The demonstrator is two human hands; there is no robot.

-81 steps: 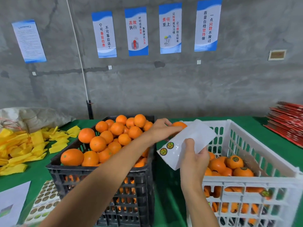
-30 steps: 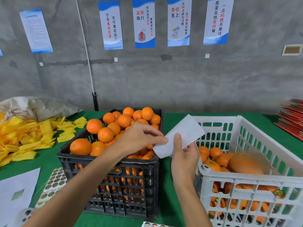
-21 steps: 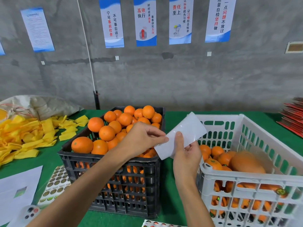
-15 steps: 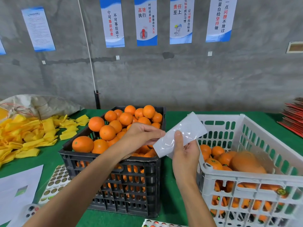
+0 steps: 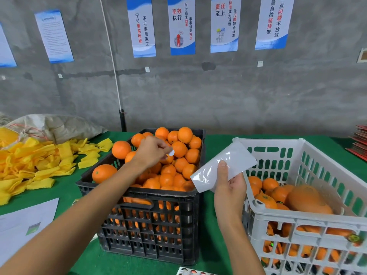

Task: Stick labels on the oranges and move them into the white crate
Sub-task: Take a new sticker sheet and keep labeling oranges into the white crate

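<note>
Left hand [image 5: 154, 153] pinches a label [image 5: 171, 153] over the black crate [image 5: 151, 197] of oranges [image 5: 179, 148]; right hand [image 5: 230, 187] grips the backing sheet [image 5: 224, 165] beside it. I'd press it on next, then reach for the white crate [image 5: 309, 221].

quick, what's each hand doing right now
Left hand: pinching a small round label above the oranges in the black crate.
Right hand: holding the white backing sheet, thumb pressed on it.
</note>
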